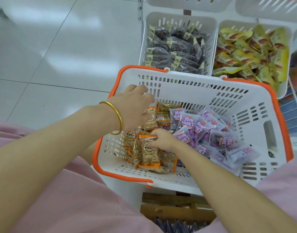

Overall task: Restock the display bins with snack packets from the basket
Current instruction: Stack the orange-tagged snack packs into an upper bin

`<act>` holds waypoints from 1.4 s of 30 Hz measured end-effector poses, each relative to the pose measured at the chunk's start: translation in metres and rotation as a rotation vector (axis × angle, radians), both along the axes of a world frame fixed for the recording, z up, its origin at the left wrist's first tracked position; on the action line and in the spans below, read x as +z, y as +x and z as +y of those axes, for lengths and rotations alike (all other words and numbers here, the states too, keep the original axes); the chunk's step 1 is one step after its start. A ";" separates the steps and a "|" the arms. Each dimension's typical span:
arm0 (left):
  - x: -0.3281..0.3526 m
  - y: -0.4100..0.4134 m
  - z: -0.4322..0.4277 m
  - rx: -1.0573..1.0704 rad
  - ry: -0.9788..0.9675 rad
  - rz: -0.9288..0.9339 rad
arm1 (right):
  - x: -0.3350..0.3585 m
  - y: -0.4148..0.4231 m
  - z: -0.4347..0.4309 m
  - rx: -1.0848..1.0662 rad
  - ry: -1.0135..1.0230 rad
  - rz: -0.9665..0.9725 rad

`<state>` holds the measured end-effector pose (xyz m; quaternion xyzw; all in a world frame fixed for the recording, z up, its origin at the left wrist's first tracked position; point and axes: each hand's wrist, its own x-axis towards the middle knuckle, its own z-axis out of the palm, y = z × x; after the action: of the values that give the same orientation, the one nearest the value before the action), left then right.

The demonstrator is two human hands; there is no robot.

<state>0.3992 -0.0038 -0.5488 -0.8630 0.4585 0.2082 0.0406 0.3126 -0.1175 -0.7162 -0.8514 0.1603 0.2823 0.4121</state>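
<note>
- Two hands reach into the basket (pixel 194 84), centre of frame.
- Right hand (pixel 161 139) grips an orange packet (pixel 148 151).
- Left hand (pixel 132 106) lies over more packets (pixel 162 116); grip unclear.

The purple packets (pixel 188 122) on the right side of the basket (pixel 203 91) carry large white characters over two lines, 西梅山楂丁; on several the print is tilted or partly covered. The orange packets (pixel 149 149) on the left side bear a round badge with dark characters, seemingly 百里挑一, though small. In the far left bin (pixel 178 19) the dark packets (pixel 176 47) have pale yellow tags too blurred to read. The yellow packets (pixel 245 52) in the far right bin (pixel 228 25) show what looks like 中.
</note>
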 end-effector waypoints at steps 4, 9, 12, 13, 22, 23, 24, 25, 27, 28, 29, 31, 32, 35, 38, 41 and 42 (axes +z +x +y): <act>0.000 0.003 -0.005 0.009 0.004 0.016 | 0.005 -0.007 -0.005 -0.117 0.029 -0.046; 0.001 0.007 -0.021 0.023 -0.030 0.071 | 0.030 -0.026 -0.050 -0.336 0.086 -0.155; 0.001 0.009 -0.036 0.039 -0.063 0.114 | 0.053 -0.038 -0.071 -0.401 0.132 -0.180; 0.001 0.008 -0.040 0.052 -0.072 0.132 | 0.060 -0.041 -0.077 -0.432 0.183 -0.183; 0.001 0.000 -0.077 0.381 -0.383 0.588 | 0.152 -0.039 -0.122 -0.549 0.660 -0.423; 0.003 0.000 -0.080 0.424 -0.455 0.621 | 0.160 -0.040 -0.127 -0.544 0.628 -0.440; 0.005 0.001 -0.082 0.462 -0.528 0.647 | 0.167 -0.042 -0.132 -0.539 0.576 -0.449; 0.009 0.002 -0.085 0.495 -0.600 0.669 | 0.172 -0.046 -0.137 -0.541 0.516 -0.450; 0.015 0.006 -0.089 0.534 -0.693 0.737 | 0.178 -0.054 -0.144 -0.564 0.426 -0.460; 0.017 0.007 -0.091 0.539 -0.704 0.775 | 0.180 -0.057 -0.146 -0.587 0.415 -0.479; 0.016 0.009 -0.092 0.542 -0.704 0.803 | 0.181 -0.058 -0.145 -0.610 0.414 -0.500; 0.013 0.009 -0.094 0.562 -0.688 0.858 | 0.184 -0.056 -0.140 -0.633 0.407 -0.537; 0.012 0.008 -0.095 0.576 -0.681 0.892 | 0.185 -0.054 -0.138 -0.642 0.390 -0.553; 0.013 0.002 -0.096 0.538 -0.674 0.984 | 0.186 -0.049 -0.131 -0.679 0.311 -0.582; 0.017 -0.003 -0.097 0.320 -0.584 0.778 | 0.185 -0.040 -0.126 -0.705 0.308 -0.604; 0.017 0.005 -0.102 0.278 -0.656 0.772 | 0.200 -0.027 -0.136 -0.660 0.378 -0.548; 0.022 0.012 -0.104 0.266 -0.679 0.779 | 0.210 -0.022 -0.142 -0.591 0.397 -0.508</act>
<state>0.4110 -0.1076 -0.5269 -0.7372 0.3677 0.3563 -0.4410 0.2906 -0.2592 -0.5062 -0.7155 0.2331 -0.0409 0.6573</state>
